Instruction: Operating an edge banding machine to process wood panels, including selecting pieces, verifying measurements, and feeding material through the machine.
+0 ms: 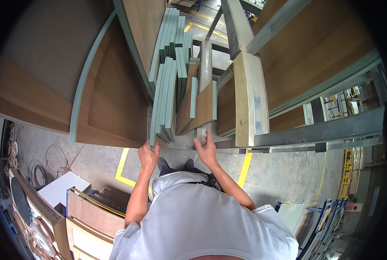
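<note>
A group of brown wood panels with pale green edges (161, 102) stands upright in front of me. My left hand (148, 155) pinches the near lower corner of the leftmost panel in this group, thumb on one side and fingers on the other. To the right, my right hand (206, 149) is raised with its fingers apart and a little blurred, holding nothing. It is just below two shorter brown panels (206, 106) that lean at an angle. Whether its fingertips touch anything I cannot tell.
Large brown panels (111, 86) lean at the left. A metal rack with a wood-faced post (245, 99) and a long grey rail (323, 130) stands at the right. Yellow lines (245, 169) mark the concrete floor. Behind me on the left are more boards (93, 208) and a coiled cable (38, 174).
</note>
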Available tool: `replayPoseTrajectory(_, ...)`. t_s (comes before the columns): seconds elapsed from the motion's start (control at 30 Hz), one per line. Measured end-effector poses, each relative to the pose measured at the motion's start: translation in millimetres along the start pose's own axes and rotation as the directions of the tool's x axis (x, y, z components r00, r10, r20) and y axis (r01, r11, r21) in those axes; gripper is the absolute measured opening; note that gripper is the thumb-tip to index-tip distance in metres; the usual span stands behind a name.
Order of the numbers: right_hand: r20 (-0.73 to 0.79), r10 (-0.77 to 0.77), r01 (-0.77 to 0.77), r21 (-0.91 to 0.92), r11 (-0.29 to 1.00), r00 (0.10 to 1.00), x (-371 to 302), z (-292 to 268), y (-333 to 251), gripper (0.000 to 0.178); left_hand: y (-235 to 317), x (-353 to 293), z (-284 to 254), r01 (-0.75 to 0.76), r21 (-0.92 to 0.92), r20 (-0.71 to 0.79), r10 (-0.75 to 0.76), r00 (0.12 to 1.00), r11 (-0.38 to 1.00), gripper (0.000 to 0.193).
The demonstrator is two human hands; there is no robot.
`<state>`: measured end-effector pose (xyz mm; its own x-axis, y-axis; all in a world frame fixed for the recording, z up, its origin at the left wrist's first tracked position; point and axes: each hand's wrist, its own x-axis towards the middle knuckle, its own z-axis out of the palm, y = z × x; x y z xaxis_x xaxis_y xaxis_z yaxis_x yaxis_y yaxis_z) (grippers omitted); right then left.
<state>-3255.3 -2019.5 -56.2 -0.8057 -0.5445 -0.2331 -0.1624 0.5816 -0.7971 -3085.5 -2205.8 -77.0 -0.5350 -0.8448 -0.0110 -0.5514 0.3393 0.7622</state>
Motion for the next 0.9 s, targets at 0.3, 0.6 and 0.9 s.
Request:
replayPoseTrajectory(0.3, -0.613, 0.129, -0.017, 0.185, 0.983, 0.780, 97.8, 5.8, -4.0, 0.059, 7.8, 2.2, -2.7, -0.010, 0.015, 0.036, 0.009, 0.999, 1.000, 0.026)
replayPoseTrajectory(0.6, -0.614, -0.054, 0.065, -0.005, 0.998, 0.788, 77.2, 30.9, -14.0, 0.043, 9.9, 2.7, -5.8, -0.073, -0.007, 0.068, 0.073, 0.995, 0.997, 0.025)
replayPoseTrajectory(0.9, -0.553, -0.035, 0.066, 0.036, 0.997, 0.833, 71.3, 35.4, -18.8, 0.041, 2.5, 5.0, -3.1, -0.084, 0.041, 0.109, 0.079, 0.991, 0.996, 0.030)
